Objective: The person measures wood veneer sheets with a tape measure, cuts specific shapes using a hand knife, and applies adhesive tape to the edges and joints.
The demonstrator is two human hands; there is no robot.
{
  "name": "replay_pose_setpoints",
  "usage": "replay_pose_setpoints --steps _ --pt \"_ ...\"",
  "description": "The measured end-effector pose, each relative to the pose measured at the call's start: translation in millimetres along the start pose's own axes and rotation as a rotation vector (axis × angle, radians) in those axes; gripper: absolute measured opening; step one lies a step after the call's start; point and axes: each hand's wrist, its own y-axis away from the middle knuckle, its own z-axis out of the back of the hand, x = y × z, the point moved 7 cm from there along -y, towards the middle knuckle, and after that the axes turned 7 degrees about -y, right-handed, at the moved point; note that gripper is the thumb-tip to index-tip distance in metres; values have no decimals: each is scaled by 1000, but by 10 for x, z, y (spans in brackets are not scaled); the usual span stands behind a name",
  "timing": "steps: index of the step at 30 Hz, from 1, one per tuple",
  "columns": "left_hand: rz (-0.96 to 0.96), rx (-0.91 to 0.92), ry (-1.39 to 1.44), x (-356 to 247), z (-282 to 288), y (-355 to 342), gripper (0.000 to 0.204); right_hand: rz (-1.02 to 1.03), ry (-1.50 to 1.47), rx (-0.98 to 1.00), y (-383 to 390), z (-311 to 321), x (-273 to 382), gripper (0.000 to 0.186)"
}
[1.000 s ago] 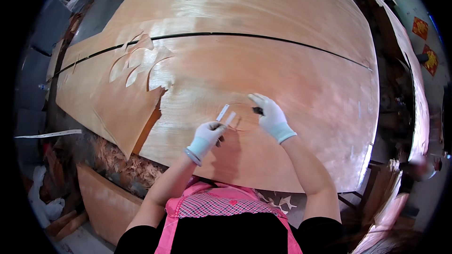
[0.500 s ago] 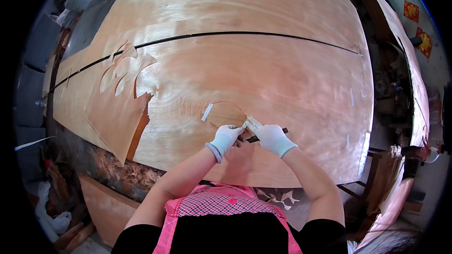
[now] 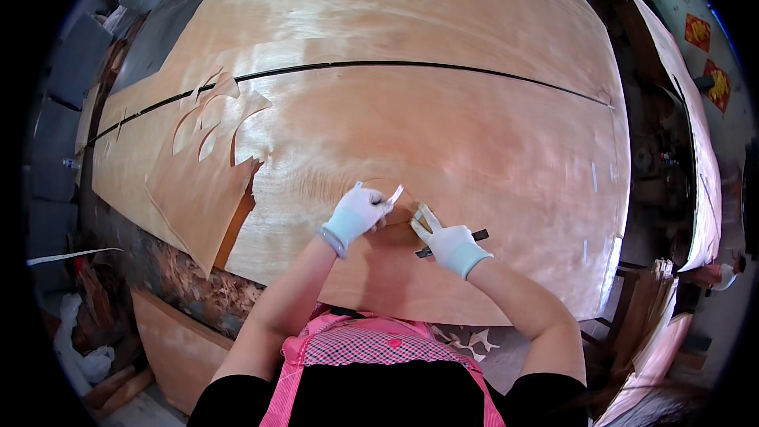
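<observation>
My gloved left hand [image 3: 360,212] is above the big wood veneer sheet [image 3: 490,142], pinching a short white strip [image 3: 395,194] between thumb and fingers. A small white end shows just beyond its knuckles, mostly covered by the hand. My gloved right hand [image 3: 451,243] rests nearby, forefinger and thumb stretched toward a patch outlined by a curved line [image 3: 385,179] in the veneer. A dark, flat, narrow tool [image 3: 481,235], perhaps a knife, passes beneath its palm and sticks out on both sides. Something small and yellowish lies between those fingers; its kind is unclear.
A torn veneer piece [image 3: 198,182] with cut-out holes lies on the sheet at left. A long black strip [image 3: 356,65] crosses the sheet beyond my hands. Wood scraps [image 3: 209,292] are heaped at lower left, and pale offcuts [image 3: 474,341] lie past the near edge.
My left hand has moved left and away from my right hand, with the white strip now showing in its fingers. My right hand has turned slightly, thumb and forefinger spread apart.
</observation>
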Motion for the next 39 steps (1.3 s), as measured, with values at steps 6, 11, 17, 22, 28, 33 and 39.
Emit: replay_pose_setpoints --steps 6,11,17,22,28,33,39 --pt "224 42 154 114 -20 -323 26 10 -175 -194 -326 303 48 70" --pt "183 26 -85 114 -20 -298 33 -51 -145 -219 -594 225 70 74" --pt "-222 -321 -876 -34 11 14 34 -30 -1 -51 -560 328 234 76" --pt "-20 -240 -654 45 469 87 41 -75 -12 -28 -491 376 251 76" --pt "187 -56 206 556 44 277 48 59 -56 -105 -502 330 398 70" --pt "80 -203 -668 350 193 342 46 8 -47 -106 -421 103 695 68" --pt "127 -340 -743 1117 765 1139 39 161 -9 -178 -420 14 749 79"
